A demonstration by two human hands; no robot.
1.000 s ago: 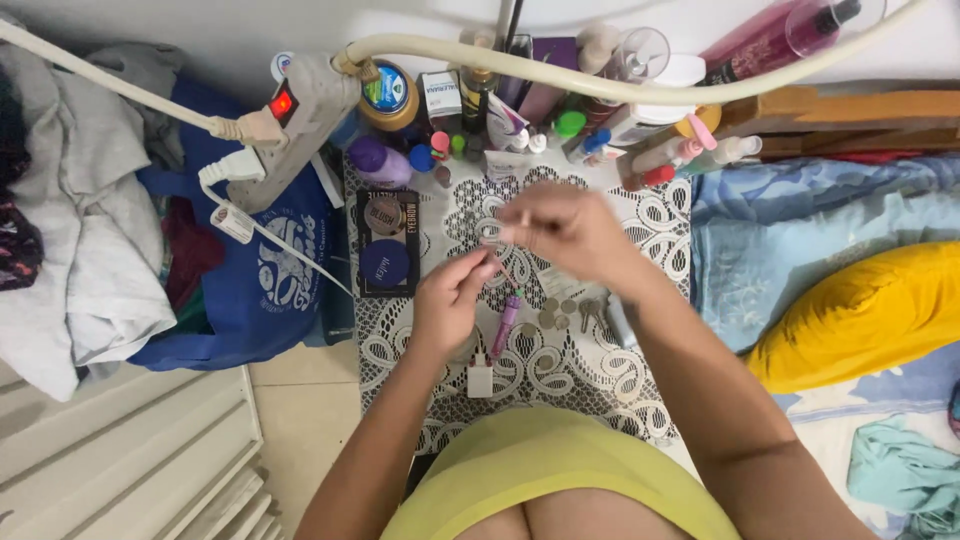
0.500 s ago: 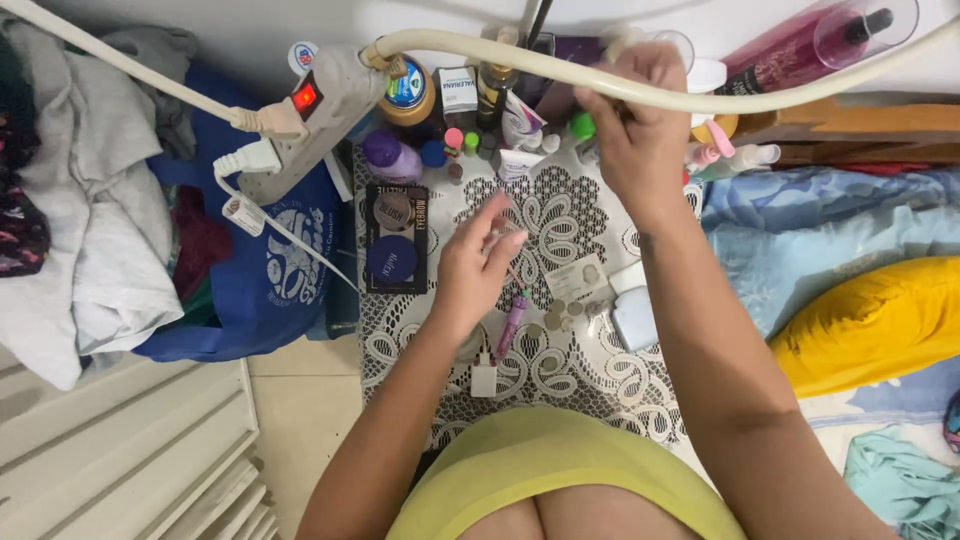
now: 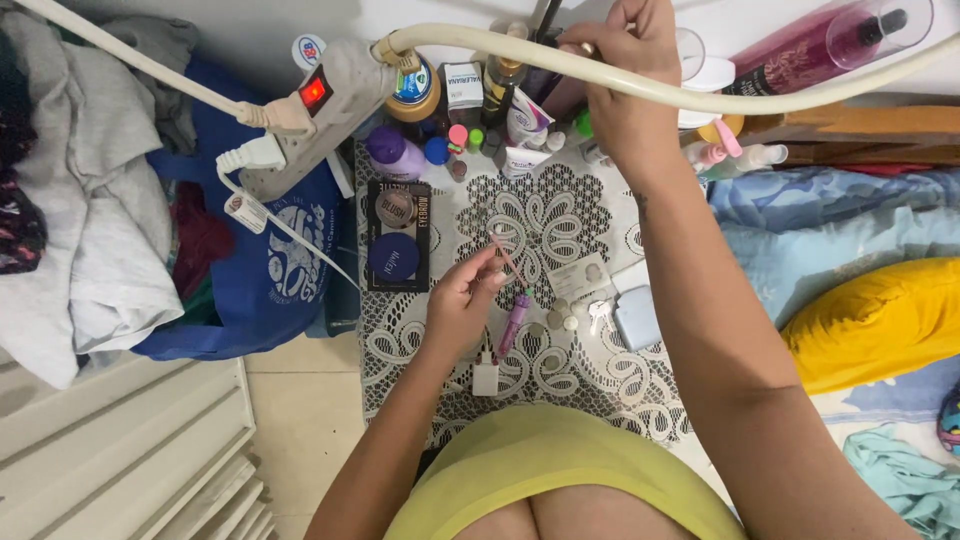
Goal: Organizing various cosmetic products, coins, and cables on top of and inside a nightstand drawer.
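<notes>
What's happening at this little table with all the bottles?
A person sits over a small table covered with a lace cloth. The left hand pinches a thin stick just above the cloth, near a dark makeup palette. The right hand reaches up into the crowd of bottles at the back, under a thick white cable; what it grips is hidden.

A: Table cover (image 3: 560, 215)?
B: White lace cloth, openwork, matt. Black palette (image 3: 397, 236) at its 9 o'clock: glossy plastic.
A: Cable (image 3: 600, 75) up top?
B: Smooth cream rubbery sheath, slight sheen. Power strip (image 3: 320, 105) at 10 o'clock: matt grey plastic.
A: Bag (image 3: 265, 260)?
B: Blue woven fabric, matt. Pink bottle (image 3: 810, 45) at 1 o'clock: clear glossy plastic.
</notes>
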